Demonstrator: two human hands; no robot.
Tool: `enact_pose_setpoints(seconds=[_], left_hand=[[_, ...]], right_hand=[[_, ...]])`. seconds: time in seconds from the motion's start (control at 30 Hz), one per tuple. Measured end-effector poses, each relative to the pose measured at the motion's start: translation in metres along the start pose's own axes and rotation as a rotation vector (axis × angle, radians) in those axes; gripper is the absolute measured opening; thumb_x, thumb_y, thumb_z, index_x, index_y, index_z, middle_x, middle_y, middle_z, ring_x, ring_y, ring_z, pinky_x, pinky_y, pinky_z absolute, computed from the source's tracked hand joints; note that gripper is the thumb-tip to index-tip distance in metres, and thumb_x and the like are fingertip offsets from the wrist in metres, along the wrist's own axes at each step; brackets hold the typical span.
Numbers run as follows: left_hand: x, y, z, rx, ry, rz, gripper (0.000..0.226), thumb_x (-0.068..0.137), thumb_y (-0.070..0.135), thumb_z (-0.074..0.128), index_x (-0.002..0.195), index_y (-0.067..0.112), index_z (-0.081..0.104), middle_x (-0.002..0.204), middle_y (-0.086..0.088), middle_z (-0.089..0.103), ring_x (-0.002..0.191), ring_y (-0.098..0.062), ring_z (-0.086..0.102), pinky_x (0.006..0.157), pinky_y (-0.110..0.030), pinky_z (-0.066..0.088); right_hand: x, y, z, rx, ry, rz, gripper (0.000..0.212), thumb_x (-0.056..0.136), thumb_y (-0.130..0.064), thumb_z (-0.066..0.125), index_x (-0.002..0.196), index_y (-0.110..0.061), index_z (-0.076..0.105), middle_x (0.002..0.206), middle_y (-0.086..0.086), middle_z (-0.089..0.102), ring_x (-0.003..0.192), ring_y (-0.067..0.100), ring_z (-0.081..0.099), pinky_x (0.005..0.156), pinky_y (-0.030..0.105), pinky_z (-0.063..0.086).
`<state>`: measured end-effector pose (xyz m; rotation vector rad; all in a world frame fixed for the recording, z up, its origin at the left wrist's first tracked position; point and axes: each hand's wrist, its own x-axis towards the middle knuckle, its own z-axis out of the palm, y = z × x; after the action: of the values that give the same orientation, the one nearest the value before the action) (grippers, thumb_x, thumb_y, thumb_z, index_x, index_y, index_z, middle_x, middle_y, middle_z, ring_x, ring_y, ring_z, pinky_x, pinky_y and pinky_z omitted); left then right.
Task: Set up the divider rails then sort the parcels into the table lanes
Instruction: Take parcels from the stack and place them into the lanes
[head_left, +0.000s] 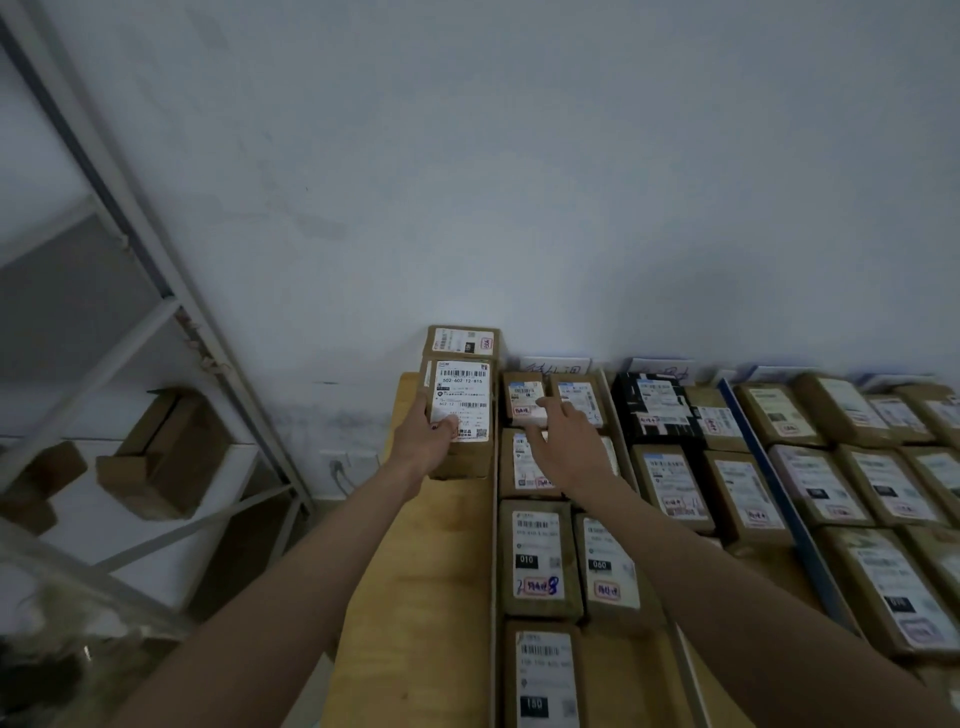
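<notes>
Left hand (423, 441): fingers curled round the near end of a labelled parcel (460, 415), held over the worktop (415, 571) at 11 o'clock, just before a second parcel (462, 341) at the wall. Right hand (569, 441): fingers spread, holding nothing, forefinger touching a small parcel (525, 397) at 12 o'clock. Left lane, bounded by a wooden rail (492, 571), lies bare along its edge. A blue rail (779, 499) at 2 o'clock separates packed rows.

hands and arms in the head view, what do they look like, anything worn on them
Both arms are bare as far as the frame shows: no sleeves, gloves, watch or bands visible. The left hand and right hand show no rings that can be made out in the dim light.
</notes>
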<state>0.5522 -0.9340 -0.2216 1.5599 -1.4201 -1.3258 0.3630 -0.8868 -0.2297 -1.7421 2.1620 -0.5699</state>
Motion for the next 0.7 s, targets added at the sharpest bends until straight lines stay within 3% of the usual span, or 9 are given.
enact_pose_setpoints(seconds=[0.2,0.33,0.47,0.7], left_hand=[[-0.068,-0.032,0.02,0.013,0.075,-0.076,0.035,0.1,0.022,0.055,0.134,0.014,0.049,0.134,-0.005,0.059,0.116,-0.023,0.057,0.098,-0.041,0.049],[-0.118,-0.056,0.043,0.033,0.095,-0.084,0.036,0.101,0.021,0.054,0.136,0.015,0.049,0.132,-0.004,0.06,0.112,-0.022,0.057,0.078,-0.031,0.051],[-0.163,-0.069,0.074,0.042,0.07,-0.117,0.035,0.1,0.022,0.055,0.134,0.016,0.05,0.133,-0.004,0.06,0.115,-0.024,0.058,0.096,-0.041,0.05],[-0.214,-0.076,0.142,0.077,-0.055,-0.068,0.033,0.099,0.021,0.055,0.132,0.013,0.052,0.129,-0.005,0.061,0.114,-0.023,0.058,0.096,-0.034,0.047]], right_hand=[[-0.069,0.04,-0.002,-0.107,-0.032,-0.058,0.046,0.102,-0.033,0.041,0.144,-0.015,0.039,0.142,0.009,0.047,0.131,0.027,0.044,0.107,0.043,0.04],[-0.118,0.077,-0.004,-0.132,-0.036,-0.053,0.041,0.101,-0.034,0.041,0.139,-0.016,0.043,0.135,0.008,0.052,0.125,0.027,0.049,0.102,0.043,0.044],[-0.163,0.11,-0.013,-0.124,-0.073,0.003,0.042,0.102,-0.036,0.039,0.139,-0.017,0.042,0.138,0.009,0.05,0.128,0.028,0.047,0.102,0.044,0.042],[-0.203,0.154,-0.041,-0.117,-0.006,0.115,0.042,0.101,-0.036,0.04,0.137,-0.015,0.044,0.134,0.013,0.054,0.125,0.031,0.048,0.099,0.046,0.043]])
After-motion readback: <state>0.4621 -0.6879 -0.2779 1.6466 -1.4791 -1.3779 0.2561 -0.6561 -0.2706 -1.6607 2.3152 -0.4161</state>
